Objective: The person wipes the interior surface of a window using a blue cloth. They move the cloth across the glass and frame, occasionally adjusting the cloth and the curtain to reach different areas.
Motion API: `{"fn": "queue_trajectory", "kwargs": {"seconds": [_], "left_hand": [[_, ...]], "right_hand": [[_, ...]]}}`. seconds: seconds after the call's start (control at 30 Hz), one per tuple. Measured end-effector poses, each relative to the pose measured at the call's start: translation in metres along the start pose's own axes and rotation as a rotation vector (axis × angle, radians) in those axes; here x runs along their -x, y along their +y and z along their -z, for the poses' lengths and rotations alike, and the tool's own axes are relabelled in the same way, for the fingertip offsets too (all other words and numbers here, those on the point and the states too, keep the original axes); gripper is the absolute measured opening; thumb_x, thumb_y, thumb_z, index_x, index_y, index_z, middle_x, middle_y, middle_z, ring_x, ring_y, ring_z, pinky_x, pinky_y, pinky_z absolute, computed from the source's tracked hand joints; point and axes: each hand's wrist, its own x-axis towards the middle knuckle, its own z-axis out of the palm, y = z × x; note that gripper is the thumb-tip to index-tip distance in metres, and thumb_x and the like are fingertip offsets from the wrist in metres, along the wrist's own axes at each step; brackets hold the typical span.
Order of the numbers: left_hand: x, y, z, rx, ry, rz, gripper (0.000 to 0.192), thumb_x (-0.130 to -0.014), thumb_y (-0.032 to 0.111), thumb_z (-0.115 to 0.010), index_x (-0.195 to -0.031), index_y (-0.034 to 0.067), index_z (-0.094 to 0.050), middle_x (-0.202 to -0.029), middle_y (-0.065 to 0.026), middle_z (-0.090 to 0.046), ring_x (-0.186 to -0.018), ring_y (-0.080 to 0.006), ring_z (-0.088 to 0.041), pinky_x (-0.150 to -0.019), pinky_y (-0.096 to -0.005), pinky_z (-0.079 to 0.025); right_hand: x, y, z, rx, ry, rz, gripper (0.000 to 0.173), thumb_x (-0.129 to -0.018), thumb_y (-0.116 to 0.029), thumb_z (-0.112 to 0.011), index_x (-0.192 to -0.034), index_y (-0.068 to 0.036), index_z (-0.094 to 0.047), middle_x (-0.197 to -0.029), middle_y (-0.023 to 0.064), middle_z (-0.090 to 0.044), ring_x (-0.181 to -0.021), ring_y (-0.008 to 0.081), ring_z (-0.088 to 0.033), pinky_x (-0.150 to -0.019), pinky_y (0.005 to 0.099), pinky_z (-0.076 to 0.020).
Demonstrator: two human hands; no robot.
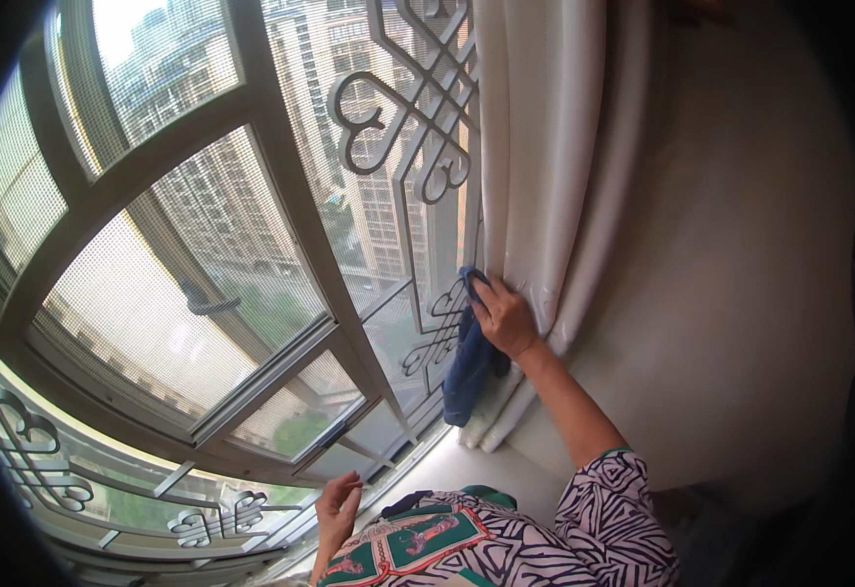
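A blue cloth (471,359) is in my right hand (504,315), pressed against the side of the window beside the pale curtain (534,147). Most of the cloth hangs below my fingers, next to the metal lattice (445,319) on the glass. My left hand (338,506) is raised near the lower window frame. Its fingers are loosely bent, the thumb stands apart, and nothing shows in it.
Mesh screens (229,220) in grey window frames (273,110) fill the left side. Larger curled metalwork (368,125) decorates the pane above. A white sill (464,466) runs below the curtain, and a plain wall (713,257) stands to the right.
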Motion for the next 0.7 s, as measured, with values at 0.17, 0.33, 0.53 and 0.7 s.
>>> {"fn": "queue_trajectory", "kwargs": {"seconds": [0.17,0.33,0.53,0.7], "left_hand": [[-0.005,-0.001,-0.001,-0.024,0.003,-0.009,0.028,-0.091,0.003,-0.063,-0.119,0.000,-0.061,-0.110,-0.0110,-0.068,-0.101,-0.0173,-0.066,-0.089,-0.0301,-0.051],[-0.009,0.002,-0.028,-0.060,0.001,-0.030,0.031,-0.093,0.000,-0.060,-0.123,-0.002,-0.058,-0.116,-0.0123,-0.065,-0.105,-0.0202,-0.064,-0.093,-0.0315,-0.049],[-0.001,-0.005,-0.072,0.010,0.100,-0.032,0.027,-0.091,0.002,-0.062,-0.119,0.001,-0.063,-0.110,-0.0097,-0.065,-0.101,-0.0185,-0.066,-0.089,-0.0295,-0.052],[0.002,-0.009,-0.089,0.020,0.132,-0.039,0.028,-0.091,0.000,-0.062,-0.119,0.001,-0.063,-0.112,-0.0100,-0.064,-0.103,-0.0195,-0.066,-0.089,-0.0296,-0.052]], "right_hand": [[0.026,-0.013,-0.017,-0.087,-0.087,0.032,0.028,-0.081,-0.009,-0.067,-0.108,-0.003,-0.063,-0.089,0.0167,-0.060,-0.076,0.0362,-0.064,-0.064,0.0430,-0.0531],[-0.001,-0.001,0.010,0.144,-0.238,0.175,0.033,-0.078,-0.006,-0.065,-0.111,-0.009,-0.065,-0.088,0.0134,-0.059,-0.072,0.0334,-0.064,-0.063,0.0396,-0.0544],[-0.005,0.005,0.013,-0.034,-0.182,0.037,0.035,-0.078,-0.009,-0.067,-0.113,-0.013,-0.065,-0.091,0.0109,-0.061,-0.073,0.0335,-0.065,-0.065,0.0403,-0.0551],[0.023,0.003,0.001,-0.276,-0.225,0.055,0.034,-0.080,-0.010,-0.068,-0.114,-0.007,-0.064,-0.092,0.0145,-0.061,-0.076,0.0355,-0.065,-0.066,0.0427,-0.0548]]}}
